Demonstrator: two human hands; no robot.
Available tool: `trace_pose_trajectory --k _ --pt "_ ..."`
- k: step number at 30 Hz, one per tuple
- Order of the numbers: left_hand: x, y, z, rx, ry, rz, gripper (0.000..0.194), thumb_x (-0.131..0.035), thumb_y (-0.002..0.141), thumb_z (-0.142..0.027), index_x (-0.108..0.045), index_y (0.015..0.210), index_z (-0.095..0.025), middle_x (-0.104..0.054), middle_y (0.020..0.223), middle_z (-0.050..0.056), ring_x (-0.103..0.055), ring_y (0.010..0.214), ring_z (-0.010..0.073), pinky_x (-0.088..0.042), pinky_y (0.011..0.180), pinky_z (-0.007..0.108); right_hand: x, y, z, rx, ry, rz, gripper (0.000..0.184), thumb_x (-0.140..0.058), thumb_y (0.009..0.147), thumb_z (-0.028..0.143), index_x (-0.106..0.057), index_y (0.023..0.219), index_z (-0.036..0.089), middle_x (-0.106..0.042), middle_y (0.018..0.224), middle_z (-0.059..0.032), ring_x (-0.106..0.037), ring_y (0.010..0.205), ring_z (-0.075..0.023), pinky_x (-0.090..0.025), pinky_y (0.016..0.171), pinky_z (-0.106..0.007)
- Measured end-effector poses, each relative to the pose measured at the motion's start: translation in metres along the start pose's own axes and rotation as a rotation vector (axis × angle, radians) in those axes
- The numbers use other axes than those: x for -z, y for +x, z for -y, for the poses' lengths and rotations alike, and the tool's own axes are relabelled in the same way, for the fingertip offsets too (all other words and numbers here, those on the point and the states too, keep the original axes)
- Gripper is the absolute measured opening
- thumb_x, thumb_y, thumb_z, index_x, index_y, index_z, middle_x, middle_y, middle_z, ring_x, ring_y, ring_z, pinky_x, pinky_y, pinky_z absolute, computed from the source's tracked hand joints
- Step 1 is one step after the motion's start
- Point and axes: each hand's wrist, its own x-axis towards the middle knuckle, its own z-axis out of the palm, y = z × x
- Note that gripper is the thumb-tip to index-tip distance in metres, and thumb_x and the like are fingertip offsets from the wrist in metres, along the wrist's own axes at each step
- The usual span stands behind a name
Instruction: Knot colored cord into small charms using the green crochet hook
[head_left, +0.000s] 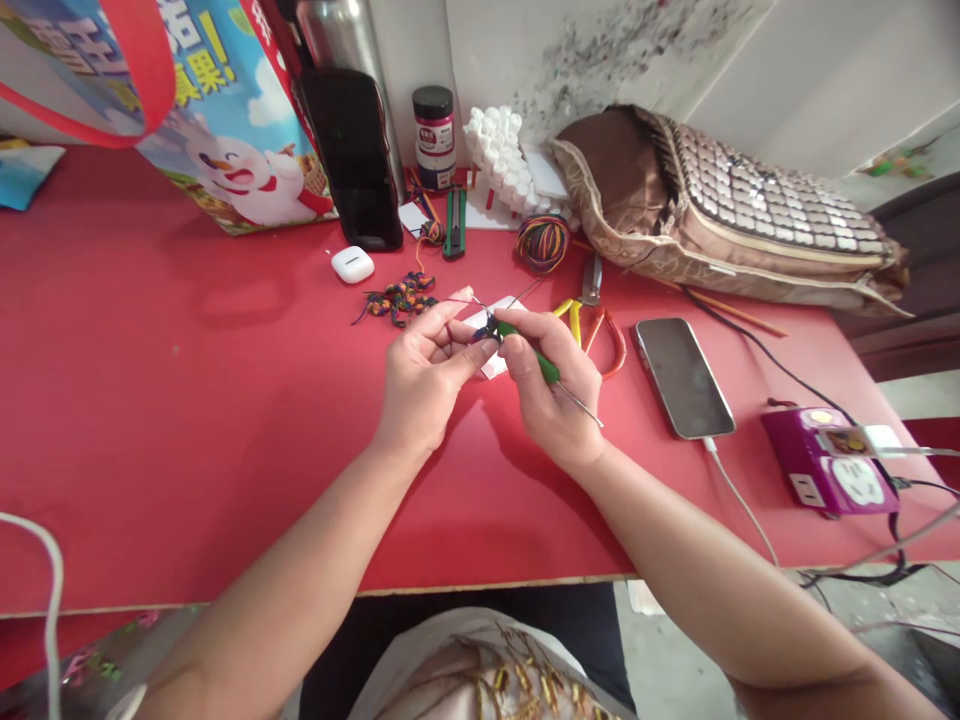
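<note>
My right hand (553, 385) is closed round a crochet hook with a green handle (547, 368); its thin metal shaft sticks out below the hand. Between the fingers of my left hand (429, 375) is a small piece of dark multicoloured crochet (486, 330), and the hook's front end meets it there. A strand of yarn runs over the left fingers. Under the fingertips lies a white card (496, 362). Just beyond the left hand is a multicoloured crocheted strip (397, 300). Further back sits a ball of multicoloured yarn (542, 244).
Yellow-and-red-handled pliers (591, 310) and a charging phone (684, 378) lie at the right, near a purple power socket (832, 460). At the back stand a dark phone (352, 160), a jar (435, 140), a green cutter (455, 225), a printed bag (240, 150) and a brown bag (720, 210).
</note>
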Motion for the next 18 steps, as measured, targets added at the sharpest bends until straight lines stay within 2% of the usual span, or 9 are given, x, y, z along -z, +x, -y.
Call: trace_pose_trajectory --k 3,7,9,11,14,18 --pt "0.001 0.001 -0.002 0.01 -0.026 0.018 0.058 -0.099 0.066 -0.014 -0.077 0.12 -0.018 -0.072 0.075 -0.006 -0.071 0.068 0.0125 -0.061 0.07 0.027 -0.004 0.001 -0.003 -0.116 0.211 -0.056 0.031 -0.068 0.106 0.051 -0.079 0.12 0.025 -0.075 0.093 -0.0049 -0.068 0.082 -0.019 -0.06 0.081 -0.039" --pt "0.003 0.003 -0.002 0.003 -0.047 0.043 0.053 -0.096 0.065 -0.011 -0.082 0.116 -0.019 -0.074 0.076 -0.004 -0.07 0.068 0.0119 -0.059 0.067 0.026 -0.006 0.012 -0.002 -0.497 0.706 -0.033 0.031 -0.077 0.1 0.054 -0.082 0.105 0.024 -0.062 0.071 0.0032 -0.046 0.057 -0.0103 -0.052 0.058 -0.027" --pt "0.003 0.002 -0.002 -0.003 -0.047 0.068 0.051 -0.096 0.065 -0.01 -0.085 0.114 -0.021 -0.074 0.077 -0.004 -0.068 0.067 0.0108 -0.057 0.066 0.025 -0.003 0.02 -0.002 -0.709 0.915 0.02 0.037 -0.069 0.106 0.053 -0.081 0.092 0.021 -0.053 0.061 0.0063 -0.03 0.047 -0.0066 -0.044 0.048 -0.021" --pt "0.003 0.001 -0.002 -0.007 -0.04 0.098 0.049 -0.096 0.065 -0.01 -0.088 0.111 -0.022 -0.075 0.078 -0.003 -0.068 0.07 0.0109 -0.057 0.07 0.024 0.001 0.026 -0.002 -0.851 1.062 0.061 0.051 -0.055 0.114 0.049 -0.077 0.079 0.018 -0.042 0.053 0.0087 -0.017 0.042 -0.0047 -0.033 0.04 -0.016" --pt "0.003 0.0 -0.004 -0.038 -0.018 0.138 0.045 -0.096 0.063 -0.01 -0.091 0.106 -0.024 -0.074 0.077 -0.002 -0.069 0.076 0.0119 -0.059 0.077 0.025 0.009 0.032 -0.004 -0.95 1.149 0.084 0.066 -0.044 0.118 0.049 -0.072 0.068 0.016 -0.033 0.046 0.0105 -0.008 0.038 -0.003 -0.023 0.035 -0.013" --pt "0.005 -0.001 -0.008 -0.099 0.015 0.137 0.046 -0.094 0.064 -0.008 -0.092 0.106 -0.026 -0.07 0.074 -0.004 -0.067 0.075 0.0106 -0.059 0.079 0.024 0.015 0.035 -0.004 -0.948 1.105 0.06 0.074 -0.046 0.117 0.055 -0.07 0.061 0.014 -0.032 0.043 0.0102 -0.007 0.036 -0.0011 -0.02 0.033 -0.012"
